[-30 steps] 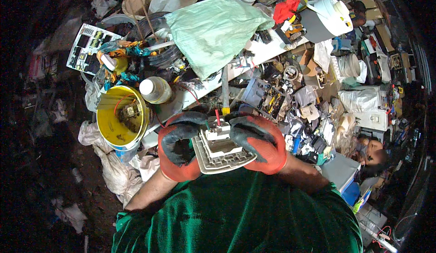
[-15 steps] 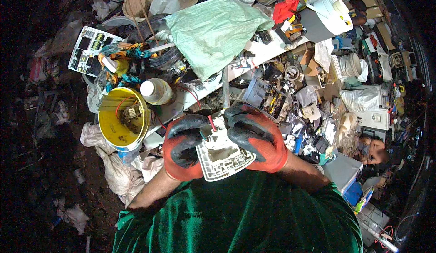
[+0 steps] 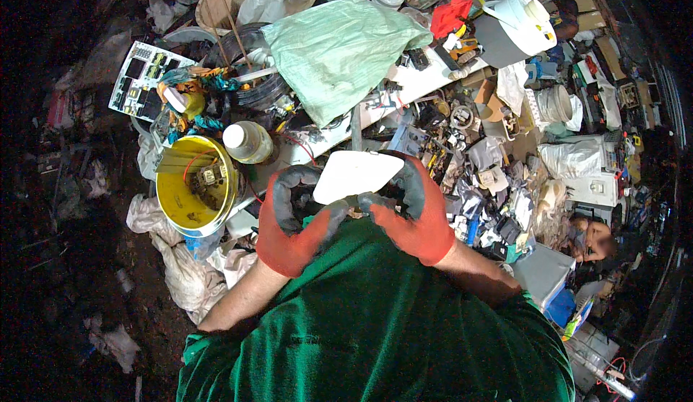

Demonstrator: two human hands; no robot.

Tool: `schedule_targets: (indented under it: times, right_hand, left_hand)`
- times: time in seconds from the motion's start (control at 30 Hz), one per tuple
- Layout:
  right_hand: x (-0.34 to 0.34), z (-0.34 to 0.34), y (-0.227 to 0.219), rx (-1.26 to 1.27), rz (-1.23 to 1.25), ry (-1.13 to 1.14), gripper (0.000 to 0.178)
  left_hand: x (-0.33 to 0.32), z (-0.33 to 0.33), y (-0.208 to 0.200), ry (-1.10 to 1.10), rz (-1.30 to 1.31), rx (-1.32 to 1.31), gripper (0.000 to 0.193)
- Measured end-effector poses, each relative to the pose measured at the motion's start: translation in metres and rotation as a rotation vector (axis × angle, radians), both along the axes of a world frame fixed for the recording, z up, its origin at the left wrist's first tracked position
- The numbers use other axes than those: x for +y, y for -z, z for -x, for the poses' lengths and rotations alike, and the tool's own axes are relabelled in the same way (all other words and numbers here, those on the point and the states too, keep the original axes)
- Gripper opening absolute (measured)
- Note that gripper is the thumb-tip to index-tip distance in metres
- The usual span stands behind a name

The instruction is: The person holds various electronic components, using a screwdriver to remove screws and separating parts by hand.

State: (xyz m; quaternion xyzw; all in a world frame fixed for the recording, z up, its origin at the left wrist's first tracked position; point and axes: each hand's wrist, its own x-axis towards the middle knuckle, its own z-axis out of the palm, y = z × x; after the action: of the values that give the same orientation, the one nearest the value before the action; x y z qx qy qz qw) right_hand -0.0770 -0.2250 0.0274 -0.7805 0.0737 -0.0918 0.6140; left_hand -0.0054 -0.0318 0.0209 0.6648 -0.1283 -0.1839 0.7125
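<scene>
A white plastic casing [image 3: 357,176] is held in front of my chest, its smooth blank side turned up. My left hand [image 3: 290,230], in a red glove with dark palm and fingers, grips its left edge with the thumb near the lower corner. On the other side my right hand [image 3: 419,218], gloved alike, closes round the right edge, thumb at the near rim. The casing's underside is hidden. Left of my hands stand a yellow bucket [image 3: 167,207] with some scraps in it and a translucent bottle [image 3: 253,143] with a white lid.
Beyond my hands, a pale green sack [image 3: 339,48] covers part of a white board [image 3: 426,77]. Heaped electronic scrap [image 3: 498,207] lies to the right, and a white bucket [image 3: 530,23] stands at the back right. Another person [image 3: 595,239] is at the far right.
The casing has been turned over: its ribbed inner side with a red piece faced up before, and now the smooth white side shows. Both thumbs have come round to the near side.
</scene>
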Motion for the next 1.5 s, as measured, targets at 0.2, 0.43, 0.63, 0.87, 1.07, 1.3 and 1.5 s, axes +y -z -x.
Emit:
schedule_targets:
  times: [0.2,0.43,0.63,0.87,1.07,1.3,1.5]
  right_hand:
    - [0.0,0.0,-0.002,-0.046,0.054,-0.058,0.059]
    - [-0.002,0.006,0.008,0.08,0.016,-0.108,0.06]
    - [0.0,0.011,0.007,0.071,-0.15,-0.065,0.059]
    - [0.005,0.011,-0.011,0.107,-0.358,-0.025,0.053]
    - [0.005,0.013,0.003,0.151,-0.28,0.092,0.05]
    - [0.004,0.013,-0.002,0.154,-0.219,-0.006,0.051]
    - [0.0,0.01,0.002,0.142,-0.182,-0.138,0.059]
  left_hand:
    - [-0.002,0.002,0.005,-0.027,0.074,0.129,0.035]
    - [-0.003,-0.001,0.002,-0.076,-0.133,0.04,0.025]
    - [0.004,0.001,0.0,0.035,0.025,0.202,0.029]
    - [0.005,0.007,0.009,0.025,-0.055,0.0,0.032]
    - [-0.002,0.004,-0.016,0.089,-0.04,0.221,0.03]
    - [-0.005,0.003,0.006,0.017,-0.051,0.137,0.029]
    - [-0.009,0.001,0.003,0.0,-0.15,0.111,0.028]
